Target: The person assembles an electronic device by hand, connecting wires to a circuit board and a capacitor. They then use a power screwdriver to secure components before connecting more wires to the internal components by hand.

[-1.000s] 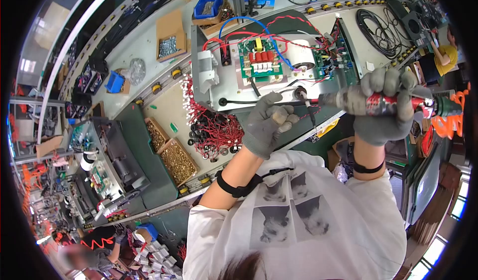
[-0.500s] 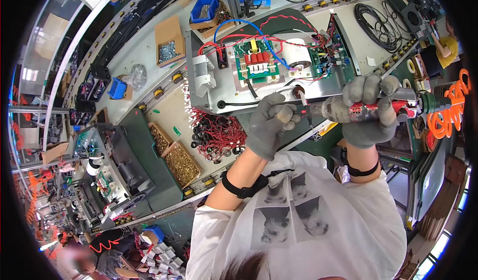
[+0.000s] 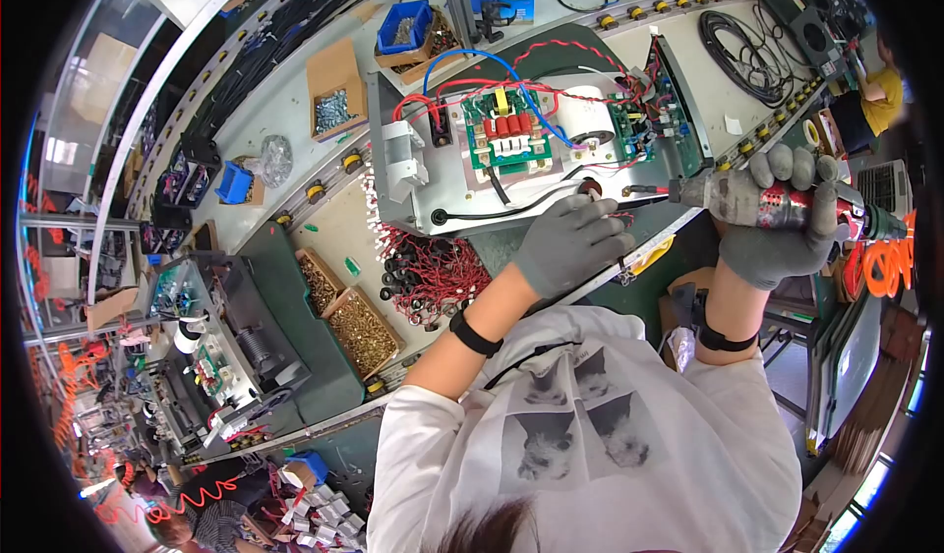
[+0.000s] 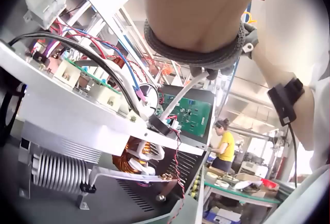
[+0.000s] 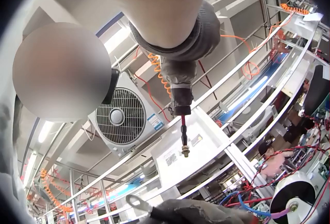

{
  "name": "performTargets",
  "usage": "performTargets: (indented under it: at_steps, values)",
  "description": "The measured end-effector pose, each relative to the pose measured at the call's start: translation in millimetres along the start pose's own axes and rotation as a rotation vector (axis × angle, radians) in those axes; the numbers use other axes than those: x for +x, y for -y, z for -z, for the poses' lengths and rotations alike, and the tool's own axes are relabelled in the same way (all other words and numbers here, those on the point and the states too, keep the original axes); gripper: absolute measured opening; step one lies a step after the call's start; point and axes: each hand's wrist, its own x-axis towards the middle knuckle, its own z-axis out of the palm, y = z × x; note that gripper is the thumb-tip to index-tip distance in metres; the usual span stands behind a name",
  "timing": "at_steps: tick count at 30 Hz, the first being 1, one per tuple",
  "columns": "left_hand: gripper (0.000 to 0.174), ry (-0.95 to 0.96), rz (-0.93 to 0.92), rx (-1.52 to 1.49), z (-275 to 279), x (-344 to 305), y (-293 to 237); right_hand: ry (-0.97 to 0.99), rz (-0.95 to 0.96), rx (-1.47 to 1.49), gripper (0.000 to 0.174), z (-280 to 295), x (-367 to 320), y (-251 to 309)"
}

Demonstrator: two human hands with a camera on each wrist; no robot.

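My gloved right hand (image 3: 782, 221) grips a pneumatic screwdriver (image 3: 706, 197), its bit pointing left. At the bit's end sits a brass-coloured bolt with washers (image 5: 185, 151). My gloved left hand (image 3: 575, 245) is at the near edge of the metal chassis (image 3: 418, 217), its fingers around a white cable (image 4: 180, 99). A ring terminal (image 5: 138, 203) with a black sleeve sticks out beside the left glove in the right wrist view. On the chassis are a green circuit board (image 3: 482, 150), a white cylinder (image 3: 582, 111) and a black cable (image 3: 482, 215).
Left of the chassis lie bundled red wires (image 3: 438, 273) and open boxes of brass fasteners (image 3: 362, 329). Farther back are a cardboard box of screws (image 3: 336, 66) and a blue bin (image 3: 404, 24). An orange coiled hose (image 3: 888, 266) hangs at right. Another person (image 3: 878, 86) stands beyond.
The left hand has moved off the screwdriver's tip and taken the cable that hung over the chassis edge. The right hand, after moving left, has drawn the screwdriver back right with a bolt on it.
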Motion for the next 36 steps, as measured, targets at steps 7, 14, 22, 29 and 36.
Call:
performTargets:
  at_steps: [7, 14, 22, 29, 36]
  values:
    - [0.012, -0.499, 0.349, -0.114, -11.6, 9.2, 33.8, 0.027, 0.047, -0.112, 0.020, 3.1, 9.8, -32.1]
    - [0.032, -0.036, 1.420, -0.231, 2.7, -5.8, 72.6, 0.083, -0.047, -0.113, 0.020, -4.2, 10.3, -71.3]
    - [0.029, -0.572, 0.752, 0.029, 32.5, 12.6, 22.7, 0.134, -0.140, -0.003, 0.021, -2.5, 10.0, -83.5]
    - [0.019, -0.591, 0.633, -0.146, 26.2, 0.2, 23.7, 0.158, -0.187, -0.017, 0.023, -10.3, 10.4, -75.5]
    - [0.026, -0.533, 0.726, -1.135, 14.9, -8.6, 23.7, 0.232, -0.204, 0.029, 0.024, -14.8, 11.1, -63.6]
